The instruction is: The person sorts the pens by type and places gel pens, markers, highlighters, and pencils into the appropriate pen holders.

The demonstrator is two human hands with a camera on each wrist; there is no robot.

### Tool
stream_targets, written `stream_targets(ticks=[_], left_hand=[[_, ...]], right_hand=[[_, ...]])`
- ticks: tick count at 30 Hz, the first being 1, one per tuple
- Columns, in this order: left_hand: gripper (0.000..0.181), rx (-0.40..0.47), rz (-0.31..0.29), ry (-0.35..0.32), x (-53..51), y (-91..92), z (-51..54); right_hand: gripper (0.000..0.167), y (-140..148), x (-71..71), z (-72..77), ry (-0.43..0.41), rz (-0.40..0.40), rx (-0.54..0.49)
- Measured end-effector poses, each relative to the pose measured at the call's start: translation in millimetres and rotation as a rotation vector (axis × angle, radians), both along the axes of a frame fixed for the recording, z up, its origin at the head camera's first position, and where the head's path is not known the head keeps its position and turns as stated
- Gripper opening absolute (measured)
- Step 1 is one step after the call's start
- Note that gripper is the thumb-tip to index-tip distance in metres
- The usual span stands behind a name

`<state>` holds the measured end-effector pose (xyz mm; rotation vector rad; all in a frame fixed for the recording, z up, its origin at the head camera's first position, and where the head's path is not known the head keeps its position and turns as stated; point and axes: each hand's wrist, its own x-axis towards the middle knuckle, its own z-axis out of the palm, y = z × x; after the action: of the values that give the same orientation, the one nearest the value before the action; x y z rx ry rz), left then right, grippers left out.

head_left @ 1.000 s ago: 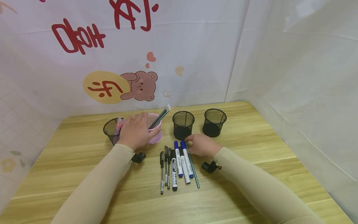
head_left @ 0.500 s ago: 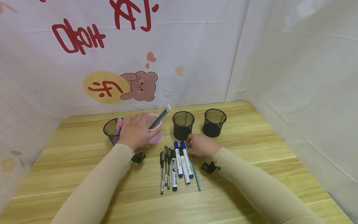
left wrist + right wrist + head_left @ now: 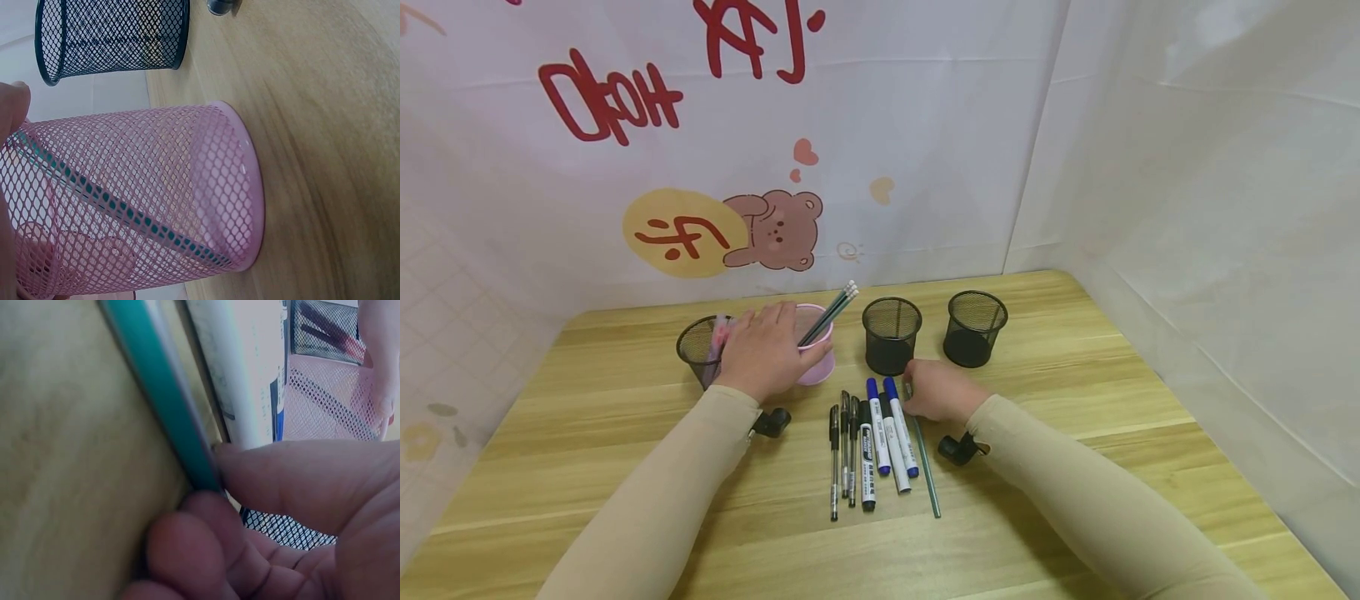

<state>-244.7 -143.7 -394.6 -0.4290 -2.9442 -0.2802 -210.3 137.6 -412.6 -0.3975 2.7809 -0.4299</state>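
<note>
Green pencil [image 3: 928, 471] pinched by the right hand [image 3: 943, 390] at the edge of a row of pens

The pink mesh cup [image 3: 817, 369] is the landmark: it stands upright on a wooden worktop [image 3: 760, 533], holding several pencils [image 3: 829, 321] whose white-tipped ends lean to the right. The left hand [image 3: 765, 350] grasps its rim, probably to steady it.

In front of the cup and to its right, three black pens [image 3: 846, 450] and four markers [image 3: 879, 433] lie side by side. The green pencil is the outermost of the row, farthest to the cup's right. The right hand's grip is closed on the pencil's far end, between thumb and fingertips. Whether that end is lifted off the worktop, I cannot tell.

The change is small: in the last second the pencil has slid slightly away from the cup, toward the person, and its near end lies farther from the markers. The left hand and the cup stay put. This suggests that the grip has hold of the pencil and is parting it from the row.

Just left of the cup, partly hidden by the left hand, is a black mesh cup [image 3: 698, 367] with something pinkish inside. To the pink cup's right stand a second black mesh cup [image 3: 891, 358], near it, and a third black mesh cup [image 3: 968, 350], farther off.
</note>
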Motion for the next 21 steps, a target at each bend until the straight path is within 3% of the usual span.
stream_targets(ticks=[13,21], left_hand=[[0.108,-0.005,0.002,-0.017,0.6,0.0,0.5],[0.108,-0.005,0.002,-0.01,0.7,0.0,0.7]], right_hand=[[0.027,3.5,-6.8,-2.9,-0.187,-0.023,-0.07],[0.019,3.3,-5.8,-0.7,-0.214,-0.039,-0.09]])
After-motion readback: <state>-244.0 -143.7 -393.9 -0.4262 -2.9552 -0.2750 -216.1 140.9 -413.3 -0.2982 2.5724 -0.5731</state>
